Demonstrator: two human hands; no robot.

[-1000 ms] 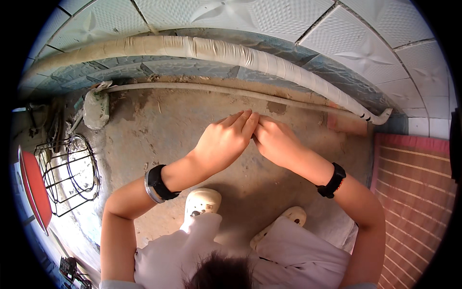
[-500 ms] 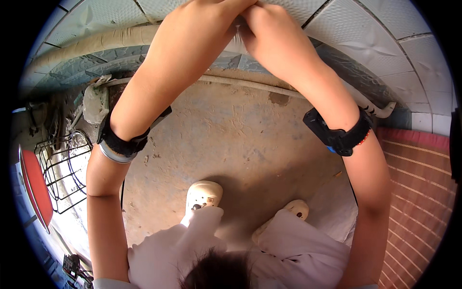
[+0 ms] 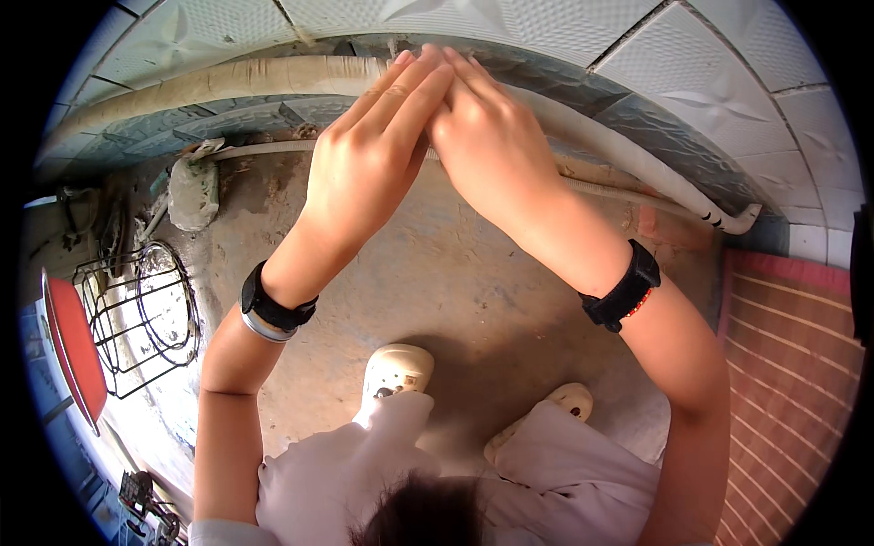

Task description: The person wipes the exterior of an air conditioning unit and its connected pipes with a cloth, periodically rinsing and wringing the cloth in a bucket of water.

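Note:
In the upper middle, my left hand (image 3: pixel 364 168) and my right hand (image 3: pixel 496 150) meet at the fingertips, backs upward, like a peaked roof. The fingers of both are stretched out and lie side by side. Nothing shows in either hand, though the palms are hidden. A black strap (image 3: pixel 276 305) and a silver-coloured band circle my left wrist. Around my right wrist sit another black strap (image 3: pixel 624 289) and a thin red beaded bracelet (image 3: pixel 637 303). Behind the fingertips runs a thick beige pipe (image 3: pixel 246 77) along the wall's foot.
A white tiled wall (image 3: pixel 510 23) curves across the far side. At left stand a black wire rack (image 3: pixel 137 318) and a red basin (image 3: pixel 75 350). A red-brown striped mat (image 3: pixel 792 364) hangs or lies at right. My pale clogs (image 3: pixel 398 369) rest on the bare floor (image 3: pixel 309 364).
Both hands have come down and nearer from the top edge, so the fingers now show. The wrist straps have moved inward, and the forearms have turned. My feet stay put.

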